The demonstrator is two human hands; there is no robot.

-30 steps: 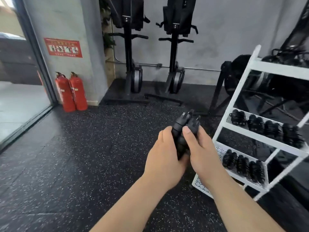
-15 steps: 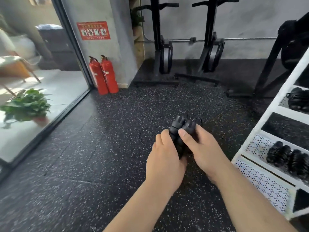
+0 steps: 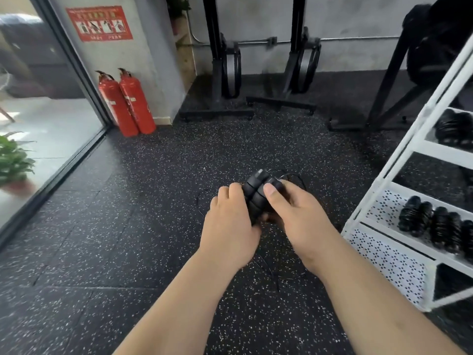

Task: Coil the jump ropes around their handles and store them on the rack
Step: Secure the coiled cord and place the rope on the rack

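Head view, single frame. Both hands are held out over the black rubber floor with pale speckles (image 3: pixel 122 226), mid-frame, just left of the rack.

Task thing: pair of black ribbed jump-rope handles (image 3: pixel 257 193), side by side and touching, pointing up and away from the camera. They are off the floor, between the two hands and not on the rack.

Left hand (image 3: pixel 230 221): fingers curled round the near left side of the handle pair, grasping it.

Right hand (image 3: pixel 299 213): clasping the right side of the same handles, thumb laid across the top of the right-hand handle, fingers wrapped behind.

Thin black rope cord (image 3: pixel 297 176): loose loops show just beyond the right hand; more strands hang below the hands. How much is wound on the handles I cannot tell.

White metal rack with perforated shelves (image 3: pixel 384 254): right edge of the scene. Its middle shelf carries a row of black coiled rope bundles (image 3: pixel 435 224); similar black bundles (image 3: pixel 448 129) sit one shelf up, blurred.

Far left: two red fire extinguishers (image 3: pixel 128 103) against a grey wall, red safety sign (image 3: pixel 99 23) above them. Green potted plant (image 3: pixel 12 160) sits behind the glass at the left edge. Two black upright exercise machines (image 3: pixel 230 67) stand along the far wall.
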